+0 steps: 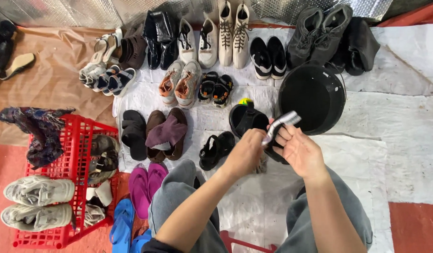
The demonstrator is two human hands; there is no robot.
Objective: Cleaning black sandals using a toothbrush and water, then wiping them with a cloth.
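white woven sheet [404,117]; both hands [247,152] scrub black sandal [272,152] with bristly brush [282,124].

Head camera looks steeply down, close over the lap, at floor-laid shoes [188,84].

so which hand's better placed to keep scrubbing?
Probably the right hand: it already grips the brush, bristles angled toward the black sandal that the left hand steadies beside the black bucket.
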